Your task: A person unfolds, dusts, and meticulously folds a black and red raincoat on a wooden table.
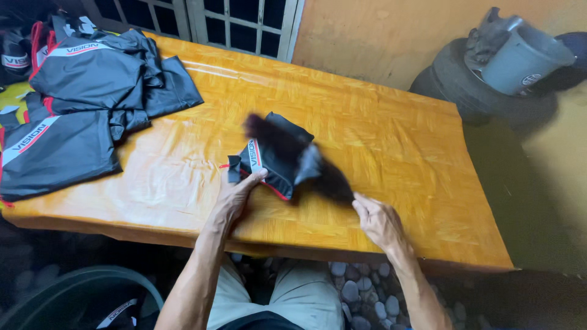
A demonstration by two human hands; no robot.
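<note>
A small black pouch with red trim and a white stripe lies on the glossy orange wooden table. My left hand pinches its near left edge. My right hand grips a dark strap or flap of fabric that stretches from the pouch toward the right; that part is blurred by motion. Both hands are near the table's front edge.
Several dark grey garments with red and white stripes lie spread over the table's left end. A grey bucket rests on stacked tyres at the back right. A window grille stands behind the table, and a pebble floor lies below.
</note>
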